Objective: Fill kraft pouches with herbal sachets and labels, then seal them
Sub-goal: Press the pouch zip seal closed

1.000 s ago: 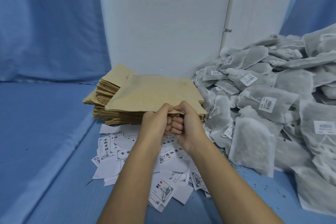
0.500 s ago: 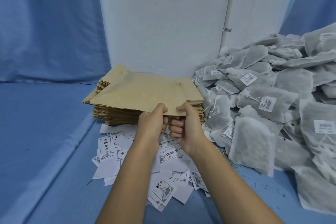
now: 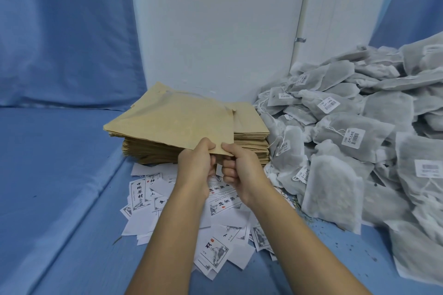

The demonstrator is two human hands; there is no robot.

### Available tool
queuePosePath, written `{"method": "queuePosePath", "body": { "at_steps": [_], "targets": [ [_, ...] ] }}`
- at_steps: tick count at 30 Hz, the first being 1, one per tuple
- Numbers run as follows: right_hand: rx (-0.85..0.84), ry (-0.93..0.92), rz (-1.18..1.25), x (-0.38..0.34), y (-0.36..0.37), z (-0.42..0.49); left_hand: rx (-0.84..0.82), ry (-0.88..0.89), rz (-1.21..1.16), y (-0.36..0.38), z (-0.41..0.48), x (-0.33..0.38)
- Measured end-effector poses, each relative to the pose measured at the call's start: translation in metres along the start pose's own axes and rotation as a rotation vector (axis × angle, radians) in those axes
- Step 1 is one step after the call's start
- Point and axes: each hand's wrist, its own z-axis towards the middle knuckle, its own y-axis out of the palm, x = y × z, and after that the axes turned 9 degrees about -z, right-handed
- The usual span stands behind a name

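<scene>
A flat kraft pouch (image 3: 172, 122) is lifted off the stack of kraft pouches (image 3: 251, 136) and held level above it. My left hand (image 3: 195, 165) and my right hand (image 3: 236, 167) both pinch its near edge, thumbs on top and knuckles close together. Under my forearms lies a loose heap of white printed labels (image 3: 215, 254). To the right a big pile of grey herbal sachets (image 3: 347, 141) with barcode tags slopes down toward the labels.
Everything sits on a blue cloth-covered surface (image 3: 60, 187) with a raised step along the left. A white wall panel (image 3: 215, 26) stands behind the stack, with blue curtain on both sides. Small herb crumbs dot the cloth at lower right.
The pouch has slid leftward off the stack, and my hands have moved with it while still pinching its near edge. The stack's right half is now uncovered.
</scene>
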Motion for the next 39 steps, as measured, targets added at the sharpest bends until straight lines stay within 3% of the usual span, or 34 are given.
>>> {"method": "queuePosePath", "body": {
  "at_steps": [6,11,17,21,28,34,39],
  "targets": [
    [0.015,0.021,0.069,-0.001,0.001,0.0,-0.015,-0.037,-0.049,0.0,-0.001,0.002],
    [0.096,0.001,0.107,-0.001,0.0,-0.001,0.117,0.123,-0.049,-0.007,0.006,0.007],
    [0.158,-0.038,0.107,0.005,0.007,-0.002,-0.101,-0.033,0.015,0.001,-0.003,-0.001],
    [0.26,-0.074,0.185,0.002,0.002,-0.002,-0.011,0.015,0.036,-0.002,0.001,0.002],
    [0.137,-0.036,0.026,0.001,0.009,-0.005,-0.063,-0.047,0.042,0.001,-0.006,0.002],
    [0.234,-0.077,0.127,0.002,0.009,-0.005,0.056,0.071,0.055,0.004,-0.004,-0.005],
    [0.244,-0.062,0.131,0.001,0.008,-0.006,0.004,0.053,0.013,0.0,0.0,-0.005]
  ]
}}
